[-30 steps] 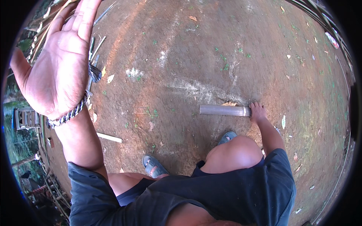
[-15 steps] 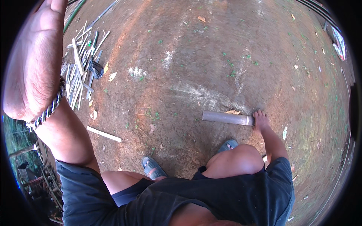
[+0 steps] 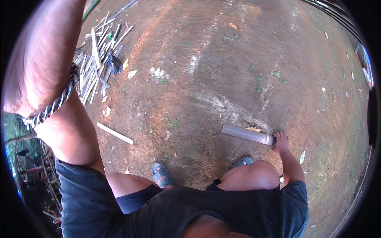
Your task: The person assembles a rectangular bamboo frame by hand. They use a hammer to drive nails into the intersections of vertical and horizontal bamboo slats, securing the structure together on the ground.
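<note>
A greyish length of bamboo (image 3: 247,134) lies on the dirt in front of my right foot, with a pale ring near its right end. My right hand (image 3: 281,142) grips that right end, its fingers pointing away from me. My left hand (image 3: 45,47) is raised close to the camera at the upper left. Its heel and palm side show, while the fingers lie outside the picture. A dark and silver twisted bracelet (image 3: 59,101) circles the left wrist.
Thin split strips (image 3: 95,59) lie heaped at the upper left, with a crumpled black plastic bag (image 3: 114,64) on them. One pale strip (image 3: 115,133) rests alone nearer me. My sandalled feet (image 3: 162,173) stand on bare earth dotted with dry leaves (image 3: 232,26).
The whole view has shifted, so the ground and bamboo appear farther right. My left hand has gone farther out past the top edge. My right hand stays at the bamboo's end.
</note>
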`<state>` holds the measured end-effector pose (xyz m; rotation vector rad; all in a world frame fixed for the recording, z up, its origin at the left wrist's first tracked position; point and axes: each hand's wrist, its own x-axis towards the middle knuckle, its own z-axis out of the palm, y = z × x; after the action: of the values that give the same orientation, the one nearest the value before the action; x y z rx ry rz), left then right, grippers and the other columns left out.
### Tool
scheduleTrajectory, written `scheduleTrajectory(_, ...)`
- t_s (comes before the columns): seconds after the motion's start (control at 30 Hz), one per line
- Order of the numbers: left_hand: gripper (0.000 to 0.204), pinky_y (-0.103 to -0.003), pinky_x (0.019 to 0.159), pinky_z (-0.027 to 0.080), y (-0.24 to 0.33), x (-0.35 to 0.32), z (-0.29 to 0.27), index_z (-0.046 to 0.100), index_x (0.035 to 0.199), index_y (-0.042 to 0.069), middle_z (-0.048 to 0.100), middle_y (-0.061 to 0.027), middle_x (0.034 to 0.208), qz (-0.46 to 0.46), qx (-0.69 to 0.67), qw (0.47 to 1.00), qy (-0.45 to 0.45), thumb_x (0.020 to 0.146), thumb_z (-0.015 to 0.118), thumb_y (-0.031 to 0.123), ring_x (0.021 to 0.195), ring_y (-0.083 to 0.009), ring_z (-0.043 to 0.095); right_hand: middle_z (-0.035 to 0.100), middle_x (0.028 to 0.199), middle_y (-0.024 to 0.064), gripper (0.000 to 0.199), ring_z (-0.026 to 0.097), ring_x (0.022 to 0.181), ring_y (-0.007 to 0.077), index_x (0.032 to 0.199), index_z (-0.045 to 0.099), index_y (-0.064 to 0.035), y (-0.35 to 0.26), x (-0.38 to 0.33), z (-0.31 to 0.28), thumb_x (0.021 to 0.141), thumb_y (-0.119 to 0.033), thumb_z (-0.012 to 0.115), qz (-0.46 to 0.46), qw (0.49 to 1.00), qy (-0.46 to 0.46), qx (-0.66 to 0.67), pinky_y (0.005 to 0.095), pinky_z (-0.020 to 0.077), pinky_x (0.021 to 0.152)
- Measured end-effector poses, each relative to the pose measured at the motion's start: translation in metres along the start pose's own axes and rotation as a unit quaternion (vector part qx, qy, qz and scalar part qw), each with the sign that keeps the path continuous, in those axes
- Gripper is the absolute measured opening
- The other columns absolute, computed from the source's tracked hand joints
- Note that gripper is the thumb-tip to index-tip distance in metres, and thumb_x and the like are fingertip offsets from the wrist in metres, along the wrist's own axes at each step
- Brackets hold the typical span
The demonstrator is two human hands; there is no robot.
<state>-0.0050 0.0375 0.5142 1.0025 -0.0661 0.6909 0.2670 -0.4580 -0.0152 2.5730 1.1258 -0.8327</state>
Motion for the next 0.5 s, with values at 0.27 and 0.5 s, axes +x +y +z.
scheduleTrajectory(0.27, 0.091, -0.057, 0.124, 0.025, 0.005, -0.004, 0.005, 0.014, 0.154, -0.002, 0.022, -0.0262, 0.157, 0.003, 0.031, 0.999, 0.016, 0.096, 0.066, 0.045, 0.151, -0.0426, 0.024, 0.048, 0.144, 0.0087, 0.077, 0.039, 0.146, 0.0313, 0.141, 0.050, -0.0162, -0.020, 0.005, -0.024, 0.072, -0.022, 0.085, 0.030, 0.995, -0.089, -0.032, 0.0511, 0.0337, 0.122)
scheduleTrajectory(0.5, 0.088, -0.056, 0.124, 0.027, 0.002, -0.012, 0.002, 0.017, 0.153, -0.002, 0.026, -0.0255, 0.155, 0.004, 0.044, 0.999, 0.031, 0.096, 0.065, 0.044, 0.150, -0.0418, 0.027, 0.051, 0.134, 0.0096, 0.062, 0.045, 0.139, 0.0320, 0.126, 0.053, -0.0157, -0.013, 0.007, -0.018, 0.071, -0.015, 0.081, 0.042, 0.998, -0.048, -0.027, 0.0507, 0.0373, 0.116)
